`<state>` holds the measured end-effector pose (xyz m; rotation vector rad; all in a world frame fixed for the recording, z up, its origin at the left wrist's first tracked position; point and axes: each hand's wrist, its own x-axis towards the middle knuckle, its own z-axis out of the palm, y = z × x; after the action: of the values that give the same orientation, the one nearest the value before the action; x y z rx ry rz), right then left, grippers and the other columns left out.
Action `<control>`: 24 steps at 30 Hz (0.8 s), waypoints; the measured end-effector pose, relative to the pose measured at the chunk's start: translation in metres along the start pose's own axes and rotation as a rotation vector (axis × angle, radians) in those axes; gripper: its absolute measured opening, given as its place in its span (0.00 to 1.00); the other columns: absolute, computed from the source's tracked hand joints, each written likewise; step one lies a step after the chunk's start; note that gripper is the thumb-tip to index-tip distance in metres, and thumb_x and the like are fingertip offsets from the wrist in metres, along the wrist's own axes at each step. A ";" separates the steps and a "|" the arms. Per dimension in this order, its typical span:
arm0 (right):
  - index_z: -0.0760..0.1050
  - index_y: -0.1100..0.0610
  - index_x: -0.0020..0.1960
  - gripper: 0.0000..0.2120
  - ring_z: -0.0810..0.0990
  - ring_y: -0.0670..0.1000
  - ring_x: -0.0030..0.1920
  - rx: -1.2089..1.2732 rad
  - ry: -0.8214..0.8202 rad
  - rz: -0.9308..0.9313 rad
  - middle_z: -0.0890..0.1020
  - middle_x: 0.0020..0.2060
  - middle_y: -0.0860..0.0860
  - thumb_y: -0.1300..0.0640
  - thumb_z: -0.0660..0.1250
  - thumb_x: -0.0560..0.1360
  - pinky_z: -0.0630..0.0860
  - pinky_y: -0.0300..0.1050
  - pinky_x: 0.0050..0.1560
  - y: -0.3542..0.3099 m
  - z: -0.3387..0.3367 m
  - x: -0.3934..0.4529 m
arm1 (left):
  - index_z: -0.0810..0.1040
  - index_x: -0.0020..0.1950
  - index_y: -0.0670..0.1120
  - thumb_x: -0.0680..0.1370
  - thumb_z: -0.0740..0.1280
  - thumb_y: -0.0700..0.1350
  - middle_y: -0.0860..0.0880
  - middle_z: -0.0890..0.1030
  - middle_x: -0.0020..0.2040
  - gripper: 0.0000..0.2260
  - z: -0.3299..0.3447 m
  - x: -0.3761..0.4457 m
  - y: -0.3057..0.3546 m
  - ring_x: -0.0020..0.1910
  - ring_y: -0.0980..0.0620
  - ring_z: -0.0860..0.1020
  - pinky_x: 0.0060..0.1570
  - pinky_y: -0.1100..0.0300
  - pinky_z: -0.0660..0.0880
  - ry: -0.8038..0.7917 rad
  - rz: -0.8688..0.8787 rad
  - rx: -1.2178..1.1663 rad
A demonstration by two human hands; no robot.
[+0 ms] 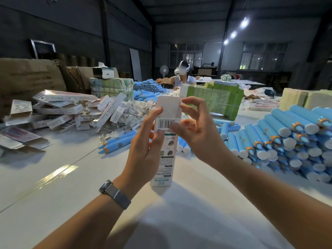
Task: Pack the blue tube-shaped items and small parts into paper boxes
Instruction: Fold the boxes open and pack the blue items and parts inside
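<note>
Head view: paper box [164, 150] upright, long axis vertical, open flap up, in both grips, left hand [143, 146] and right hand [195, 130]

a packing floor inside a big, dim warehouse shed: dark walls, steel roof beams, a row of ceiling lamps [233, 34] and grimy windows [263, 57] at the far end. the long white table [75, 191] is the centre of it. on its right side lies a stack of blue tubes [291, 141], on its left a heap of flat paper boxes [71, 108], behind that brown cartons [27, 78]. at the table's far end sits another worker [181, 76], with a pedestal fan [164, 71] just beside.
</note>
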<state>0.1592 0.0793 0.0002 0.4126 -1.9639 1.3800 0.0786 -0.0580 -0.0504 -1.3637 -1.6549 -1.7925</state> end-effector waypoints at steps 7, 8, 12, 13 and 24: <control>0.70 0.47 0.53 0.18 0.80 0.45 0.37 -0.051 0.045 -0.057 0.82 0.50 0.37 0.57 0.74 0.70 0.78 0.40 0.42 -0.006 -0.004 -0.002 | 0.66 0.68 0.64 0.82 0.56 0.49 0.59 0.79 0.57 0.16 0.011 -0.010 0.009 0.51 0.49 0.80 0.48 0.40 0.80 0.013 0.014 -0.070; 0.70 0.47 0.53 0.17 0.80 0.46 0.38 -0.052 0.051 -0.056 0.82 0.52 0.40 0.56 0.74 0.70 0.79 0.41 0.42 -0.006 -0.006 -0.003 | 0.66 0.68 0.64 0.83 0.55 0.49 0.59 0.79 0.57 0.15 0.012 -0.009 0.010 0.51 0.49 0.80 0.48 0.41 0.80 0.001 0.016 -0.065; 0.72 0.49 0.55 0.16 0.82 0.48 0.39 -0.031 0.058 -0.064 0.83 0.55 0.48 0.57 0.74 0.71 0.78 0.41 0.43 -0.001 -0.012 -0.010 | 0.65 0.69 0.63 0.82 0.56 0.51 0.59 0.80 0.57 0.16 0.016 -0.009 0.013 0.50 0.48 0.80 0.49 0.42 0.80 -0.031 0.003 -0.056; 0.72 0.50 0.55 0.16 0.81 0.47 0.39 -0.027 0.055 -0.070 0.83 0.55 0.47 0.58 0.74 0.72 0.78 0.40 0.42 -0.001 -0.012 -0.011 | 0.66 0.69 0.63 0.82 0.56 0.51 0.59 0.80 0.57 0.16 0.016 -0.009 0.013 0.50 0.48 0.80 0.49 0.42 0.80 -0.029 -0.007 -0.064; 0.74 0.50 0.52 0.12 0.83 0.50 0.44 -0.025 0.026 -0.071 0.84 0.52 0.44 0.56 0.73 0.72 0.80 0.42 0.46 -0.007 -0.012 -0.013 | 0.74 0.62 0.66 0.82 0.55 0.55 0.57 0.83 0.53 0.13 0.012 -0.004 0.011 0.47 0.48 0.83 0.43 0.40 0.81 0.065 -0.031 -0.049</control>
<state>0.1771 0.0863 -0.0021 0.4464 -1.9257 1.3087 0.0941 -0.0515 -0.0493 -1.2924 -1.6168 -1.8856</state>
